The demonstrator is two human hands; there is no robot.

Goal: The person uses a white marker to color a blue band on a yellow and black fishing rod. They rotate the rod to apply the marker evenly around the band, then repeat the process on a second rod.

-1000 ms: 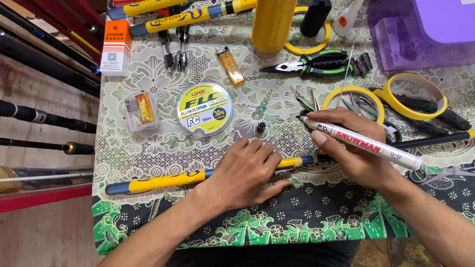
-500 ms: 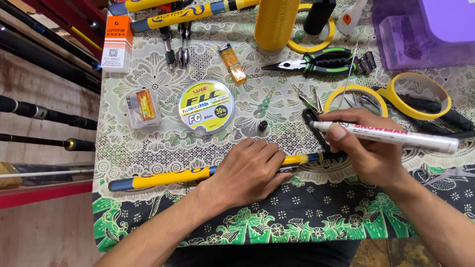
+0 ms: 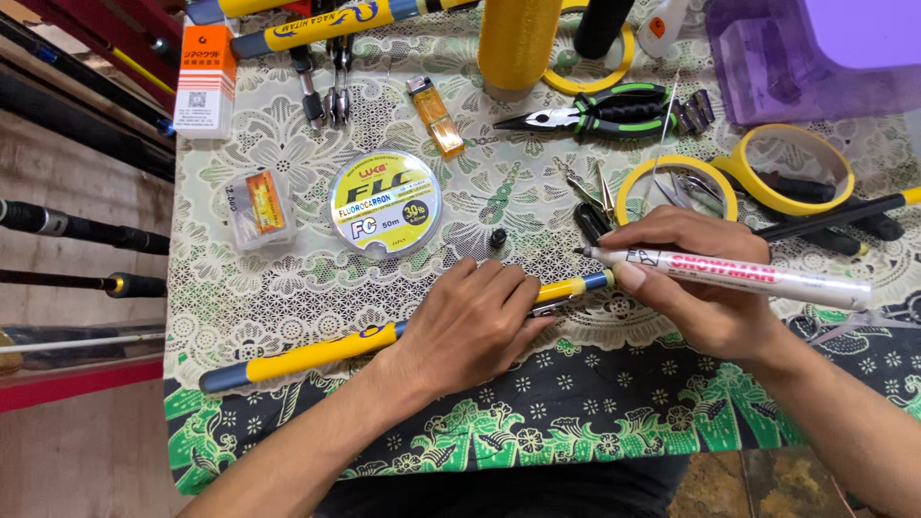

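Note:
My left hand (image 3: pixel 470 321) presses down on a yellow and blue fishing rod section (image 3: pixel 317 353) lying across the patterned tablecloth (image 3: pixel 288 288). In my right hand (image 3: pixel 705 288) is a white marker pen (image 3: pixel 758 278) with red lettering, held level with its dark tip pointing left, just above the rod's blue end (image 3: pixel 590 283). A small black cap (image 3: pixel 497 237) stands on the cloth just beyond my left hand.
A round spool of fishing line (image 3: pixel 384 203), a small clear box (image 3: pixel 257 206), an orange lighter (image 3: pixel 436 117), green-handled pliers (image 3: pixel 595 110), yellow tape rolls (image 3: pixel 791 168), a purple container (image 3: pixel 815 53) and a yellow thread cone (image 3: pixel 518 43) crowd the table. Dark rods (image 3: pixel 86 230) lie left.
My right hand has turned the marker from a slant to nearly level and shifted it slightly left, its tip now by the rod's blue end. My left hand stays on the rod.

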